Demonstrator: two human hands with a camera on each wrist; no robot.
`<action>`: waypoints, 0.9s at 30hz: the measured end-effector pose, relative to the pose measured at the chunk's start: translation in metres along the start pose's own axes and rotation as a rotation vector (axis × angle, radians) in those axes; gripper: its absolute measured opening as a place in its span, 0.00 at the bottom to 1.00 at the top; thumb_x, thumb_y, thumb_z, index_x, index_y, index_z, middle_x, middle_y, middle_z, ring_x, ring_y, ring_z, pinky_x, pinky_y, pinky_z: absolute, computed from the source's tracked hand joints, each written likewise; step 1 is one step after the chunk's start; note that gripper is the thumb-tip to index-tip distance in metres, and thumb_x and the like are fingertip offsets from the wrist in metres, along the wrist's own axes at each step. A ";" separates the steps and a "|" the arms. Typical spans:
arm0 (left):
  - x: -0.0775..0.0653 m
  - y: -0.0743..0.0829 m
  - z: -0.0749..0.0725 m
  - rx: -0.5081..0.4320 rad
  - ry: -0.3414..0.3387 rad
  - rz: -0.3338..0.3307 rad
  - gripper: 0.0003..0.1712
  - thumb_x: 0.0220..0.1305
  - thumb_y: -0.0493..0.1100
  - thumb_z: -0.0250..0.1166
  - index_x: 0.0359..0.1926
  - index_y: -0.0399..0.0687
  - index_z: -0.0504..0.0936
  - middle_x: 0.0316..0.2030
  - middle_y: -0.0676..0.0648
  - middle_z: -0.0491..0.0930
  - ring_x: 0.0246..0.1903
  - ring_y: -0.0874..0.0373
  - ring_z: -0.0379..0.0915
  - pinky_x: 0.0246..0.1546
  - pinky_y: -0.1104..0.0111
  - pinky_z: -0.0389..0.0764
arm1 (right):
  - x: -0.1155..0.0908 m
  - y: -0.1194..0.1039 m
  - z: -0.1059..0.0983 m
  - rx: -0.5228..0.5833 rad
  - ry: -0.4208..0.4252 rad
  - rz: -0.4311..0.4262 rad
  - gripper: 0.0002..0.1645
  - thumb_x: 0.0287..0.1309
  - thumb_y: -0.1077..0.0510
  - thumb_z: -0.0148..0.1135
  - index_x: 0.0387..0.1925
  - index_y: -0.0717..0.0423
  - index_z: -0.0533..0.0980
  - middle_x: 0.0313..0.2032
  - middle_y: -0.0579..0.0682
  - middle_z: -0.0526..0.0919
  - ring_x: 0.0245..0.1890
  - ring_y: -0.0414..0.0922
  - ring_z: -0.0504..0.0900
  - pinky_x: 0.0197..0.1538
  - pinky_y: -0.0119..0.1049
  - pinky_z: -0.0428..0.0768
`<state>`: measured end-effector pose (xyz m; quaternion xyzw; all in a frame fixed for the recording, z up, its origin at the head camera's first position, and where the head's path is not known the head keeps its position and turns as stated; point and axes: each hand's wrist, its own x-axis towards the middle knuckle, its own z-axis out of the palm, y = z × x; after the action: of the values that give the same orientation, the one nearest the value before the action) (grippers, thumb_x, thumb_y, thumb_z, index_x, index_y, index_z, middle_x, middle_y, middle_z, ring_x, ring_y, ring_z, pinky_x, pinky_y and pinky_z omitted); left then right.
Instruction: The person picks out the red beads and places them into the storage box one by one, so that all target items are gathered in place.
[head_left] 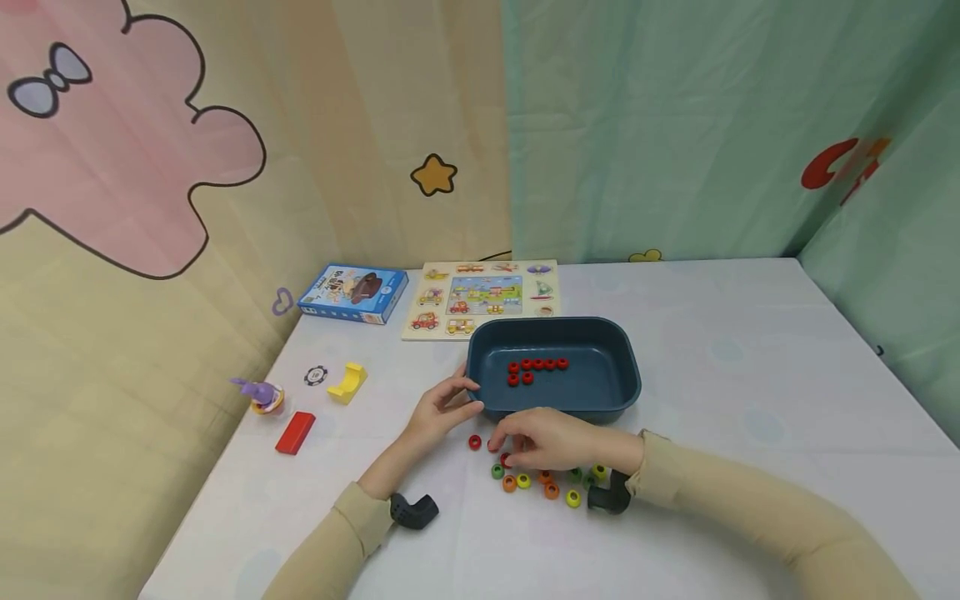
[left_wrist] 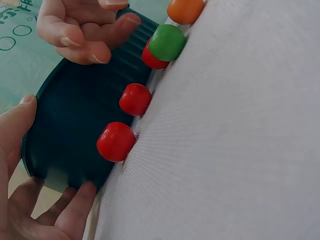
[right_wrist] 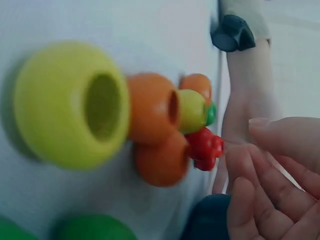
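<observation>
A dark blue rectangular basin point(head_left: 596, 387) sits on the table with several red beads point(head_left: 537, 364) inside. My left hand point(head_left: 444, 408) holds its left end, thumb and fingers spread round the corner in the left wrist view. Just in front of the basin, my right hand point(head_left: 551, 439) hovers over loose red beads point(left_wrist: 116, 142) with its fingers loosely bent. No bead shows between those fingers in the left wrist view. Green, orange and yellow beads point(head_left: 523, 481) lie on the cloth under and near the right hand, which partly hides the group.
Behind the basin lies a wooden picture puzzle board point(head_left: 416, 327), with a blue box point(head_left: 352, 292) to its left. A yellow curved block point(head_left: 347, 383), a round chip point(head_left: 316, 376), a red block point(head_left: 296, 432) and a purple figurine point(head_left: 260, 394) are spread along the table's left side.
</observation>
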<state>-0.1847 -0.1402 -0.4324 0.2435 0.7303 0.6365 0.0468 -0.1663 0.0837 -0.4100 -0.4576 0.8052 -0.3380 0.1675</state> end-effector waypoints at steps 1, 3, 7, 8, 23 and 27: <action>0.000 0.000 0.000 -0.002 -0.003 0.001 0.17 0.57 0.34 0.61 0.45 0.27 0.70 0.64 0.35 0.50 0.63 0.44 0.46 0.55 0.49 0.62 | 0.000 0.001 0.001 0.000 -0.006 0.001 0.14 0.54 0.58 0.60 0.44 0.52 0.74 0.39 0.43 0.78 0.28 0.31 0.74 0.32 0.24 0.75; 0.000 -0.001 0.000 -0.005 -0.006 -0.003 0.17 0.57 0.34 0.61 0.45 0.27 0.70 0.65 0.35 0.50 0.63 0.45 0.46 0.55 0.49 0.62 | 0.001 0.003 0.004 -0.001 -0.014 0.000 0.15 0.54 0.57 0.61 0.45 0.51 0.74 0.39 0.42 0.78 0.28 0.31 0.73 0.32 0.24 0.75; 0.001 0.000 0.000 0.003 -0.004 -0.017 0.17 0.57 0.36 0.61 0.45 0.28 0.70 0.65 0.37 0.51 0.64 0.48 0.47 0.56 0.50 0.62 | 0.002 0.008 0.009 -0.030 -0.011 0.002 0.15 0.53 0.56 0.62 0.44 0.49 0.74 0.38 0.39 0.77 0.28 0.31 0.72 0.33 0.23 0.74; 0.001 0.000 0.000 0.006 -0.001 -0.020 0.17 0.57 0.36 0.61 0.44 0.29 0.71 0.65 0.37 0.51 0.64 0.49 0.47 0.56 0.51 0.62 | 0.002 0.009 0.010 -0.041 -0.011 0.004 0.15 0.53 0.56 0.62 0.44 0.49 0.74 0.37 0.39 0.77 0.28 0.31 0.71 0.32 0.23 0.74; 0.000 0.001 0.000 0.010 -0.001 -0.047 0.19 0.57 0.36 0.61 0.46 0.27 0.70 0.65 0.39 0.51 0.64 0.51 0.45 0.57 0.52 0.61 | -0.004 -0.003 0.002 -0.122 0.079 -0.057 0.12 0.53 0.51 0.62 0.40 0.45 0.76 0.34 0.34 0.76 0.28 0.28 0.71 0.29 0.22 0.73; 0.000 0.000 -0.001 0.020 -0.001 -0.030 0.19 0.57 0.36 0.61 0.45 0.27 0.70 0.65 0.39 0.51 0.64 0.51 0.45 0.57 0.52 0.60 | -0.006 -0.017 -0.029 -0.069 0.136 -0.089 0.13 0.52 0.51 0.62 0.41 0.44 0.76 0.34 0.35 0.77 0.28 0.31 0.72 0.29 0.26 0.75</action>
<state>-0.1850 -0.1410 -0.4326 0.2335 0.7402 0.6282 0.0541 -0.1691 0.0940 -0.3778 -0.4743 0.8048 -0.3475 0.0812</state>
